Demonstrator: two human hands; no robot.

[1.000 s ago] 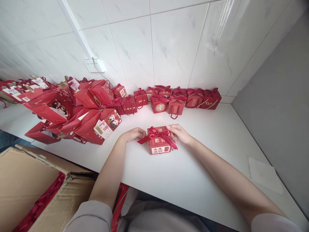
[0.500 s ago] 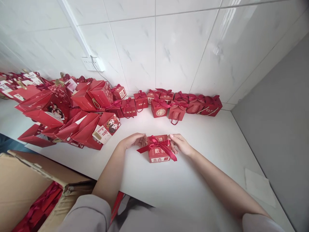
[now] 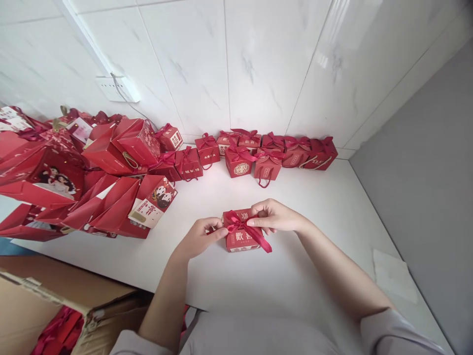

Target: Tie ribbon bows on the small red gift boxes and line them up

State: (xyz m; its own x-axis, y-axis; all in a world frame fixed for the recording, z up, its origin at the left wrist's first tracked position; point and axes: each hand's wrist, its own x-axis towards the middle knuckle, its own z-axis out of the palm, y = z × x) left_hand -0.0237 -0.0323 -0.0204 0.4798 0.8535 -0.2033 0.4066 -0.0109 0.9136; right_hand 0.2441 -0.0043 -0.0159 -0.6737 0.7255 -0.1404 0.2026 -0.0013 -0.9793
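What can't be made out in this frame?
All head view:
- What the left hand pinches, ribbon tail or edge of the gift box: its own fingers hide it.
- The box's far side: behind the right hand, which pinches the ribbon.
- Cardboard carton contents: cut off by the bottom-left edge.
- Print on the row of small boxes: too small.
- Pile of red bags: runs past the left edge.

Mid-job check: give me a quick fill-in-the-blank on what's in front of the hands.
1. The left hand steadies a small ____ gift box while the right hand pinches its ribbon.
2. The box sits on a ____ counter.
3. More boxes line the tiled ____ behind it.
Missing: red; white; wall.
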